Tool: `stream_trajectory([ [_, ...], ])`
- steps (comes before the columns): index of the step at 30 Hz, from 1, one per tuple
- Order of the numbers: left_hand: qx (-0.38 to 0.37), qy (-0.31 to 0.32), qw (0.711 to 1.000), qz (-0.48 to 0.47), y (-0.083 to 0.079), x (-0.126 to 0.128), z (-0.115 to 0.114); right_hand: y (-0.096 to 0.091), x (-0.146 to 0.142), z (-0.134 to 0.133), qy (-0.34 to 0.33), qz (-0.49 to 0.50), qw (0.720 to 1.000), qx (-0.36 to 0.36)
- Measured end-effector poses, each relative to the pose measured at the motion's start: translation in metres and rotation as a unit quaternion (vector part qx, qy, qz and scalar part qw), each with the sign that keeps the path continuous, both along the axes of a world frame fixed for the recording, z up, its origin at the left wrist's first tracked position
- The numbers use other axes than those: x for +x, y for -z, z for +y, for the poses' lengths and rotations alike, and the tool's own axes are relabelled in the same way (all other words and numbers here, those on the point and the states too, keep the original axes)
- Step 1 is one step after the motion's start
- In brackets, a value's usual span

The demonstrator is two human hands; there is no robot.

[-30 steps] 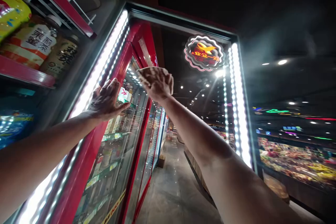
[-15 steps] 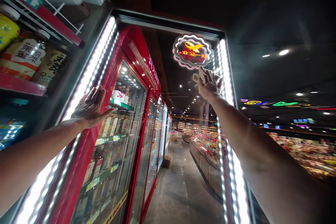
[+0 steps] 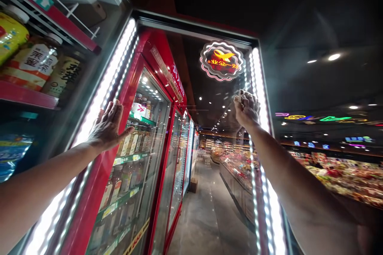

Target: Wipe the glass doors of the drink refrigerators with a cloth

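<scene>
In front of me stands an open glass cooler door (image 3: 194,26), its side edges lit by bright LED strips. My left hand (image 3: 109,127) lies flat with fingers stretched at the door's left side, by the light strip, holding nothing. High on the right, my right hand (image 3: 247,112) is closed on a pale crumpled cloth (image 3: 238,99) against the glass; the fingers partly hide it. Just above that hand, a round scalloped sign (image 3: 222,60) with yellow and red lettering, seen reversed, sits on the pane.
To the left, an open cooler holds bottled drinks (image 3: 37,61) on a red-edged shelf (image 3: 28,93). Through the glass appear red drink coolers (image 3: 161,103), a grey aisle floor (image 3: 206,215), a cardboard box (image 3: 193,185) and a long display counter (image 3: 235,183).
My right hand has moved down and slightly right across the glass with the cloth, away from the sign. My left hand stays flat at the door's left side. The view has shifted slightly.
</scene>
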State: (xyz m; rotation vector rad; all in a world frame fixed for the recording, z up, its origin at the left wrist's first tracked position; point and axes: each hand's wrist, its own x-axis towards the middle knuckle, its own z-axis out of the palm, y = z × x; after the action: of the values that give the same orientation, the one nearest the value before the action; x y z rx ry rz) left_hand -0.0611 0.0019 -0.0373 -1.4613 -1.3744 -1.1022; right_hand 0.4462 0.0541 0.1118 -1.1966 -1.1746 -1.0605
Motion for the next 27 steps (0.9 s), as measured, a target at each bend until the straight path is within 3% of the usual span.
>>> stream_trajectory([
  [6,0.012,-0.002,1.0,0.013,0.003,-0.001,0.002,0.004,-0.073,0.001,-0.099,-0.003,0.995,-0.03],
  [13,0.008,-0.001,1.0,0.014,0.005,0.003,-0.001,0.016,-0.184,-0.001,-0.154,-0.123,0.979,-0.044],
  [19,0.038,0.054,0.998,0.011,0.008,-0.004,0.007,0.02,-0.285,-0.023,-0.18,-0.222,0.957,-0.045],
  [23,0.091,0.082,0.992,0.019,0.01,-0.009,0.013,0.031,-0.343,-0.04,-0.198,-0.318,0.926,-0.056],
  [27,0.135,0.094,0.985,0.045,0.011,-0.013,0.018,0.046,-0.368,-0.05,-0.202,-0.445,0.872,-0.024],
])
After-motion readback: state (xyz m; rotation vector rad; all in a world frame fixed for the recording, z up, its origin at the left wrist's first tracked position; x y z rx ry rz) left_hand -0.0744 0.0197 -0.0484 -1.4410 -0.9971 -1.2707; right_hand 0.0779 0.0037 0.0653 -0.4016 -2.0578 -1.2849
